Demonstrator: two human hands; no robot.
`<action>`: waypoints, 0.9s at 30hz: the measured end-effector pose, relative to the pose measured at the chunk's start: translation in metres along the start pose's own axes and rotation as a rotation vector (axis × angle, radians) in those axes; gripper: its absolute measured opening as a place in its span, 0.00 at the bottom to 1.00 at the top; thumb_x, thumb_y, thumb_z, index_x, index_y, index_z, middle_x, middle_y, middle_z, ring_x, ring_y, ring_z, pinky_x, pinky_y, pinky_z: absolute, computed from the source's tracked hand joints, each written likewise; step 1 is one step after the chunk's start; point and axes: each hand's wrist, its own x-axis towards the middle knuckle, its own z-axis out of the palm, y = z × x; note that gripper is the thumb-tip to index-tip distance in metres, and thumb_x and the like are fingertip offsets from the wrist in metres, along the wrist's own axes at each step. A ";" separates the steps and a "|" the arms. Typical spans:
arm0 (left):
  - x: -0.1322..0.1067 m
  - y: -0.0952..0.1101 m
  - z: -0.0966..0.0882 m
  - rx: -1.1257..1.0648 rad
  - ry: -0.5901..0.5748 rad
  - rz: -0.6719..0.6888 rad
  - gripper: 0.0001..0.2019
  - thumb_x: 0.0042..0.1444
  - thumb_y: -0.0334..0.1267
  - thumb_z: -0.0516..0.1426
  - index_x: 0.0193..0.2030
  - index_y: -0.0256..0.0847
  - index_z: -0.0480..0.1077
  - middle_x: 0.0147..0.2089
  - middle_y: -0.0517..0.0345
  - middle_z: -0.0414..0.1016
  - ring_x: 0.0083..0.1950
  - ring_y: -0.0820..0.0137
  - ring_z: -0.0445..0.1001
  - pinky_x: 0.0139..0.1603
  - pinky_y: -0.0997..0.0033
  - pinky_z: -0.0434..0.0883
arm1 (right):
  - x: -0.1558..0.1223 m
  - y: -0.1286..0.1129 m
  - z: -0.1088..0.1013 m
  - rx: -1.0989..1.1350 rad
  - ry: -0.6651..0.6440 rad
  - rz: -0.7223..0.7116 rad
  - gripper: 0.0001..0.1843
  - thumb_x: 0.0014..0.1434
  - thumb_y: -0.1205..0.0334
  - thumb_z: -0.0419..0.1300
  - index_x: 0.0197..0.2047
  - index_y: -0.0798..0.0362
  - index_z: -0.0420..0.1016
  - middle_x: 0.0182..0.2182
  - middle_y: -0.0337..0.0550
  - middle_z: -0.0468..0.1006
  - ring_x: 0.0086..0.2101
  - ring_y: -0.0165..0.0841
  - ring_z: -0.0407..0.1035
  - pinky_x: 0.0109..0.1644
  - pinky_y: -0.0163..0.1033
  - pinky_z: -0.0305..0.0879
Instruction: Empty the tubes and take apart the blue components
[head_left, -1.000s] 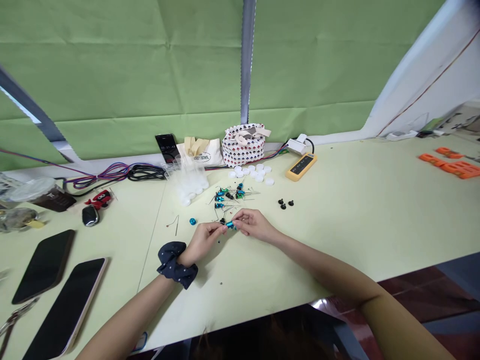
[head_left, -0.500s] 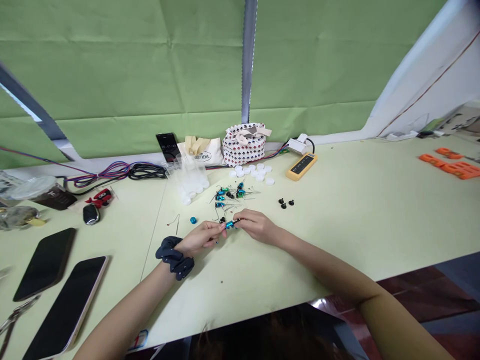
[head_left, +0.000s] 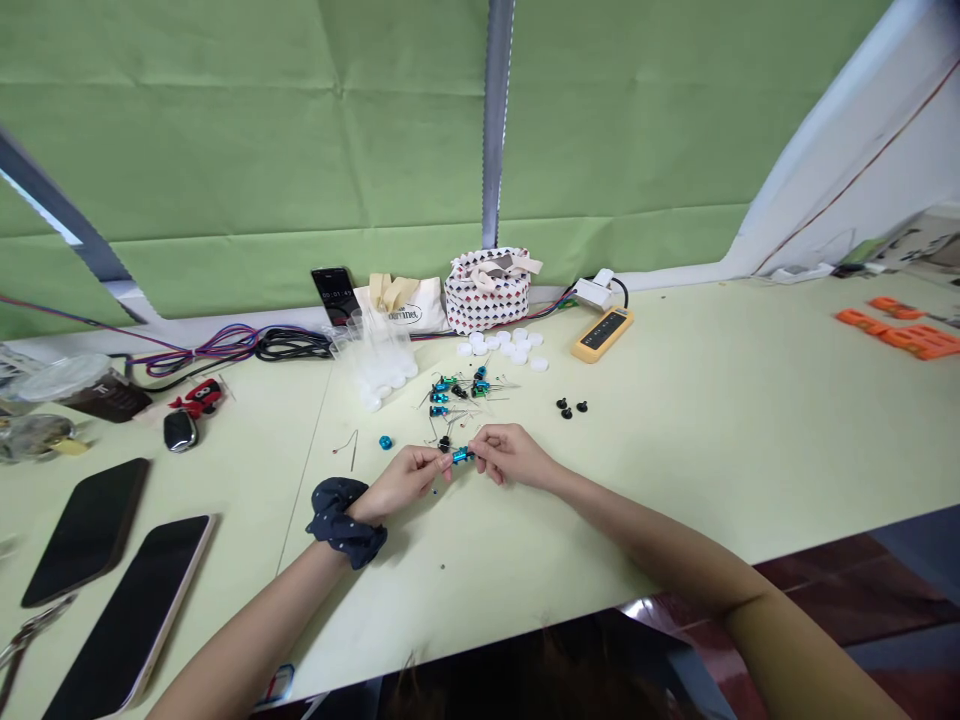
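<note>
Green cloth backdrop (head_left: 225,150) at back, pale green bench (head_left: 675,480) below. L to R, sides = person's own.

Far L: pliers (head_left: 26,640) at bench edge, black phone (head_left: 86,530) next to pale-rimmed phone (head_left: 127,620), both face up, not touching. Behind them: dark tub w/ clear lid (head_left: 79,390), car key fob (head_left: 180,432) just beside red toy keyring (head_left: 201,397). Coloured cable bundle (head_left: 225,345) runs along back edge. Upright phone showing a timer (head_left: 334,295) stands by canvas tote (head_left: 397,315), clear plastic containers (head_left: 379,365) in front. Bent wire (head_left: 345,445) and blue bead (head_left: 385,442) lie loose, near L hand.

Centre: L hand (head_left: 401,480) w/ navy dotted scrunchie (head_left: 345,522) on wrist, R hand (head_left: 514,455) facing it. Blue metal cylinder (head_left: 462,456) sits btwn them, over mid-bench, just in front of cluster of blue and black wired parts (head_left: 457,392). L fingers (head_left: 439,462) together, clamped on its L end; R fingers (head_left: 480,445) together, clamped on its R end. Small black part (head_left: 445,443) just beside L fingertips.

Back R of that: patterned bag (head_left: 487,290), white bottle caps (head_left: 502,347), white charger (head_left: 596,292), yellow handheld device (head_left: 602,335). Three black screws (head_left: 570,406) on bench, well apart from hands. Far R: orange pieces (head_left: 896,330).
</note>
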 end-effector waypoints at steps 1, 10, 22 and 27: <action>0.000 -0.001 0.000 0.011 0.001 0.000 0.22 0.59 0.54 0.50 0.30 0.35 0.68 0.14 0.69 0.50 0.17 0.79 0.47 0.21 0.75 0.46 | 0.000 0.000 0.000 0.038 -0.008 -0.006 0.18 0.57 0.48 0.57 0.35 0.56 0.68 0.22 0.36 0.69 0.18 0.23 0.63 0.20 0.29 0.62; 0.001 0.001 0.002 0.020 -0.003 -0.002 0.22 0.58 0.55 0.51 0.29 0.35 0.69 0.14 0.68 0.51 0.17 0.79 0.48 0.21 0.75 0.46 | -0.003 0.001 0.005 0.033 -0.007 0.067 0.19 0.58 0.46 0.55 0.39 0.56 0.66 0.23 0.35 0.68 0.16 0.22 0.60 0.17 0.29 0.57; -0.001 -0.001 -0.005 0.128 0.089 0.007 0.22 0.59 0.54 0.49 0.29 0.35 0.70 0.15 0.68 0.50 0.18 0.78 0.46 0.20 0.75 0.46 | 0.006 0.010 -0.032 -0.368 0.342 -0.328 0.07 0.60 0.60 0.54 0.39 0.53 0.68 0.35 0.45 0.75 0.31 0.30 0.70 0.36 0.38 0.69; -0.001 -0.005 0.010 0.553 0.170 0.292 0.19 0.63 0.45 0.47 0.28 0.37 0.71 0.25 0.59 0.64 0.27 0.73 0.60 0.29 0.73 0.58 | 0.017 0.026 -0.059 -0.127 0.442 0.019 0.11 0.53 0.56 0.60 0.32 0.54 0.63 0.25 0.41 0.73 0.24 0.30 0.72 0.29 0.37 0.72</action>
